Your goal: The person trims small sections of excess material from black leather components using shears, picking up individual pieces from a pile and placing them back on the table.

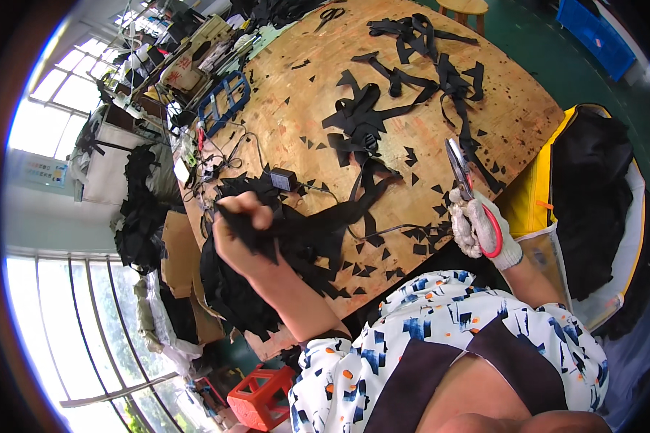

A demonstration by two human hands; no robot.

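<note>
My bare left hand point(244, 238) is closed on a black fabric strip point(321, 220), which stretches rightward over the wooden table point(296, 137). Beneath that hand, a heap of black strips point(235, 292) spills over the table's left edge. In a white knitted glove, my right hand point(480, 229) grips a pair of scissors point(458, 164) with red handles, blades pointing up and away from me. The scissors are apart from the strip. Further off lies a tangle of black straps point(361, 115), some with buckles, among small black triangular offcuts point(410, 155).
A black power adapter point(284, 180) with its cord lies right of my left hand. Behind it are a blue plastic frame point(225, 102) and other scissors point(331, 16). A yellow-edged bag point(538, 184) of black material stands at right; a red stool point(260, 398) is lower left.
</note>
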